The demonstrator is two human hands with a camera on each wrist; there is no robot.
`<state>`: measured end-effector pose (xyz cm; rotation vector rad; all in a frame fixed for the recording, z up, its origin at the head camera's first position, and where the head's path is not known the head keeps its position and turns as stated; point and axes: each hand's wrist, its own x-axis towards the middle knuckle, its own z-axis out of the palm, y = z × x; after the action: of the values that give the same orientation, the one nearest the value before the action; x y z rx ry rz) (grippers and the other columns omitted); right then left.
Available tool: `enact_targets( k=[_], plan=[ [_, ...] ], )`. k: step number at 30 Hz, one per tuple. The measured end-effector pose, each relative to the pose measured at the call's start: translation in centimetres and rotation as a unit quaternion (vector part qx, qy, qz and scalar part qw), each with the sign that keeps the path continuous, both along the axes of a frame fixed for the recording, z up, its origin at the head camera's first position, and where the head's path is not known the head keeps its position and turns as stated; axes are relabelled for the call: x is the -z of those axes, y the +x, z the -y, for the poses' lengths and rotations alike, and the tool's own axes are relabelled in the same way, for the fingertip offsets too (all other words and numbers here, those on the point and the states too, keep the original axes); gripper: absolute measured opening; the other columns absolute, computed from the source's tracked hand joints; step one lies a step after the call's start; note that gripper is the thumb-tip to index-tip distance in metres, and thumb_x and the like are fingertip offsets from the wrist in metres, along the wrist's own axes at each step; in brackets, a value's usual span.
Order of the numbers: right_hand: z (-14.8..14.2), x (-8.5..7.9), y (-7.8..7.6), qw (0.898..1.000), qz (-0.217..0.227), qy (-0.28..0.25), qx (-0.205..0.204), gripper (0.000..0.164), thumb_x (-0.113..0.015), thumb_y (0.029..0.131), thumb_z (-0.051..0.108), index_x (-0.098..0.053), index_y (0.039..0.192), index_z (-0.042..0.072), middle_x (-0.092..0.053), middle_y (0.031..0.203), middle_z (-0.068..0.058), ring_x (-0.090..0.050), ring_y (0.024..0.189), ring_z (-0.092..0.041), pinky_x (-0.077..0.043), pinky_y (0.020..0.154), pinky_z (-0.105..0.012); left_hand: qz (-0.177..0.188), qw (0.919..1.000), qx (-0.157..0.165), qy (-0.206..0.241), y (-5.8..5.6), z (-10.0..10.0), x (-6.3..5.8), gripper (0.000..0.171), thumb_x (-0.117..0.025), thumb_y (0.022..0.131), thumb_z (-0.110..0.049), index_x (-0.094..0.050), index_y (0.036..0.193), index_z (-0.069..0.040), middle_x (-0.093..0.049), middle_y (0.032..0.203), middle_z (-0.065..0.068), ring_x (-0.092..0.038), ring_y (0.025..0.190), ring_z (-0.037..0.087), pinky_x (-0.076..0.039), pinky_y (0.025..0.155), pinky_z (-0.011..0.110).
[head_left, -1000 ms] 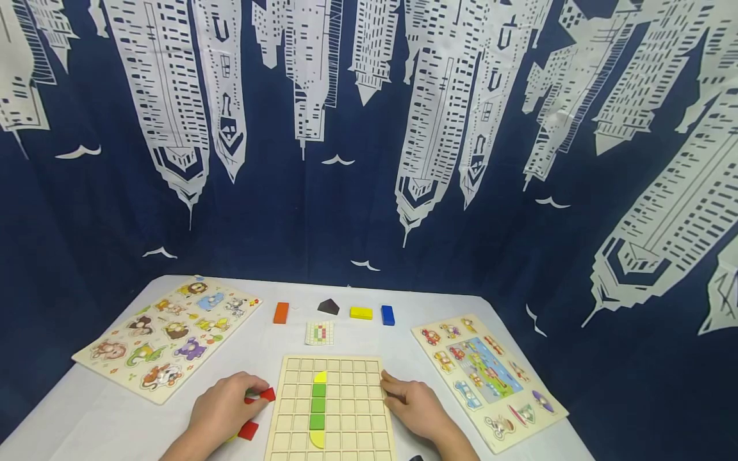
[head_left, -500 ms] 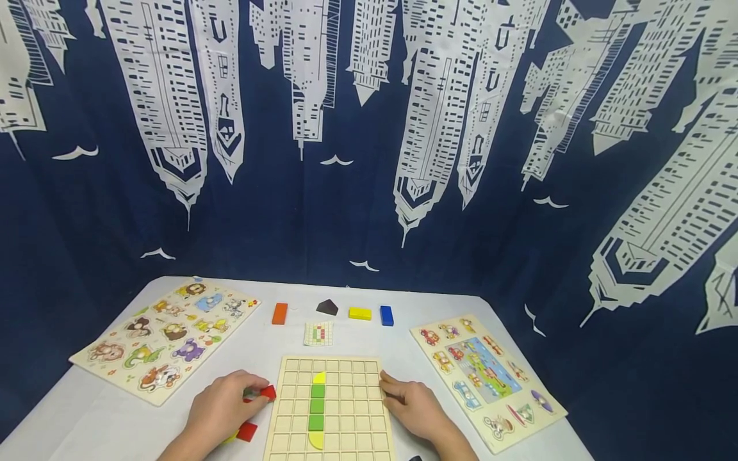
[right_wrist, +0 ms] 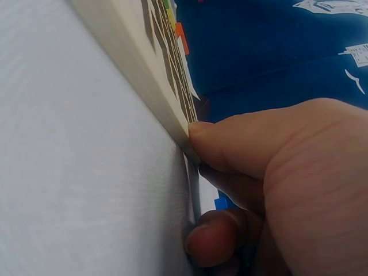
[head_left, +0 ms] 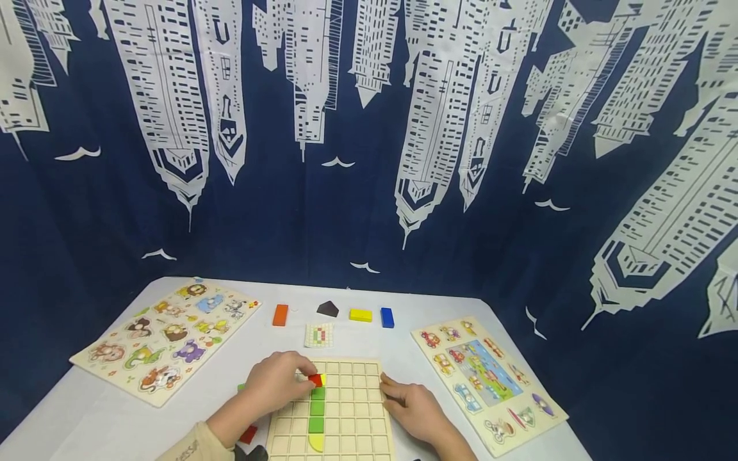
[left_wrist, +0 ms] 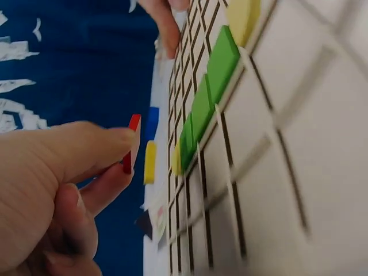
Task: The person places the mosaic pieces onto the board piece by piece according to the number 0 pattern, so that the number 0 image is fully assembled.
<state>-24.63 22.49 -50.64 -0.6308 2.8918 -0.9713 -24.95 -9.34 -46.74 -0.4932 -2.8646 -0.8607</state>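
My left hand [head_left: 277, 384] pinches a thin red square tile [left_wrist: 133, 146] between thumb and fingertips. It holds the tile over the upper part of a pale wooden grid board [head_left: 357, 416], overlapping the top yellow piece [head_left: 323, 380] in the head view. Below that piece runs a column of green square tiles [head_left: 316, 408], with a rounded yellow piece [head_left: 316, 442] at its near end. At the board's right edge, my right hand [head_left: 415, 410] grips the rim, thumb on top [right_wrist: 230, 138] and a finger lower down.
Left of the board lie a loose red tile [head_left: 248, 435] and a green one, partly hidden by my left arm. Behind the board is a small pattern card [head_left: 319, 335], then orange [head_left: 280, 315], black, yellow and blue blocks. Picture puzzles flank both sides [head_left: 167, 339].
My left hand has moved right and up from the loose tiles to over the board, carrying a red tile. The right hand stays at the board's edge.
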Motion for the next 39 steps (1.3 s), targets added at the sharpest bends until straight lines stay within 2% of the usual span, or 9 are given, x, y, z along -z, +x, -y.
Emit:
enact_targets(
  k=[4, 10, 17, 26, 29, 32, 33, 36, 39],
  plan=[
    [-0.1, 0.0, 0.0, 1.0, 0.004, -0.003, 0.001, 0.039, -0.068, 0.097, 0.023, -0.069, 0.133, 0.009, -0.057, 0.149, -0.002, -0.056, 0.136, -0.03, -0.044, 0.109, -0.053, -0.023, 0.9979, 0.055, -0.027, -1.6, -1.9, 0.5, 0.013, -0.087, 0.081, -0.03, -0.081, 0.092, -0.029, -0.072, 0.09, -0.018, -0.066, 0.087, 0.008, -0.05, 0.065, 0.034],
    [-0.1, 0.0, 0.1, 1.0, 0.003, -0.008, -0.002, 0.039, -0.068, 0.098, 0.024, -0.068, 0.133, 0.008, -0.057, 0.149, -0.003, -0.056, 0.136, -0.03, -0.044, 0.109, -0.052, -0.037, 0.9952, 0.08, -0.042, -2.6, -3.2, 1.3, 0.009, -0.088, 0.08, -0.024, -0.082, 0.085, -0.028, -0.074, 0.085, -0.018, -0.059, 0.075, 0.001, -0.047, 0.062, 0.032],
    [-0.1, -0.1, -0.1, 1.0, -0.004, -0.001, -0.005, 0.038, -0.067, 0.098, 0.022, -0.068, 0.133, 0.008, -0.057, 0.149, -0.004, -0.056, 0.135, -0.03, -0.044, 0.109, -0.052, -0.031, 0.996, 0.073, -0.042, -3.0, -3.7, 1.2, 0.01, -0.087, 0.079, -0.02, -0.083, 0.085, -0.026, -0.076, 0.089, -0.013, -0.063, 0.077, 0.005, -0.05, 0.065, 0.036],
    [0.0, 0.0, 0.0, 1.0, 0.001, -0.011, -0.003, 0.038, -0.068, 0.098, 0.023, -0.068, 0.133, 0.008, -0.057, 0.148, -0.004, -0.057, 0.136, -0.031, -0.044, 0.109, -0.053, -0.04, 0.9972, 0.048, -0.04, -3.0, -4.0, 1.3, 0.009, -0.087, 0.08, -0.021, -0.082, 0.08, -0.028, -0.075, 0.084, -0.016, -0.064, 0.076, 0.004, -0.05, 0.063, 0.036],
    [0.1, 0.1, 0.1, 1.0, 0.004, -0.013, -0.002, 0.038, -0.068, 0.097, 0.023, -0.069, 0.133, 0.008, -0.058, 0.148, -0.004, -0.057, 0.135, -0.031, -0.044, 0.109, -0.053, -0.029, 0.9993, 0.024, -0.004, -2.7, -3.2, 0.7, 0.004, -0.085, 0.083, -0.024, -0.083, 0.085, -0.027, -0.076, 0.091, -0.014, -0.069, 0.085, 0.01, -0.051, 0.066, 0.037],
    [0.2, 0.1, 0.1, 1.0, 0.004, -0.015, -0.003, 0.038, -0.068, 0.097, 0.024, -0.069, 0.132, 0.008, -0.057, 0.148, -0.004, -0.057, 0.135, -0.031, -0.044, 0.109, -0.053, -0.026, 0.9985, -0.027, 0.039, -2.0, -1.2, -0.5, 0.01, -0.084, 0.085, -0.027, -0.083, 0.094, -0.025, -0.078, 0.102, -0.008, -0.072, 0.101, 0.019, -0.054, 0.071, 0.039],
    [0.2, 0.1, 0.1, 1.0, 0.004, -0.015, -0.003, 0.038, -0.068, 0.097, 0.024, -0.069, 0.133, 0.008, -0.057, 0.148, -0.003, -0.057, 0.135, -0.031, -0.044, 0.109, -0.053, -0.027, 0.9973, -0.048, 0.049, -1.6, -0.4, -1.0, 0.013, -0.083, 0.085, -0.027, -0.082, 0.097, -0.025, -0.078, 0.106, -0.007, -0.072, 0.101, 0.019, -0.054, 0.071, 0.039],
    [0.2, 0.0, 0.0, 1.0, 0.003, -0.014, -0.001, 0.039, -0.069, 0.097, 0.024, -0.069, 0.133, 0.009, -0.057, 0.148, -0.002, -0.056, 0.136, -0.031, -0.043, 0.11, -0.053, -0.023, 0.9926, -0.099, 0.066, -0.4, 2.5, -2.2, 0.023, -0.083, 0.086, -0.027, -0.081, 0.108, -0.023, -0.077, 0.112, -0.003, -0.069, 0.086, 0.017, -0.051, 0.066, 0.033],
    [0.0, 0.0, 0.0, 1.0, 0.005, -0.01, 0.001, 0.039, -0.069, 0.097, 0.025, -0.069, 0.133, 0.009, -0.057, 0.149, -0.002, -0.056, 0.136, -0.031, -0.043, 0.11, -0.053, -0.008, 0.9869, -0.139, 0.081, 1.1, 5.4, -2.7, 0.042, -0.082, 0.087, -0.027, -0.074, 0.127, -0.016, -0.076, 0.11, -0.001, -0.056, 0.066, 0.013, -0.044, 0.054, 0.028]
  ],
)
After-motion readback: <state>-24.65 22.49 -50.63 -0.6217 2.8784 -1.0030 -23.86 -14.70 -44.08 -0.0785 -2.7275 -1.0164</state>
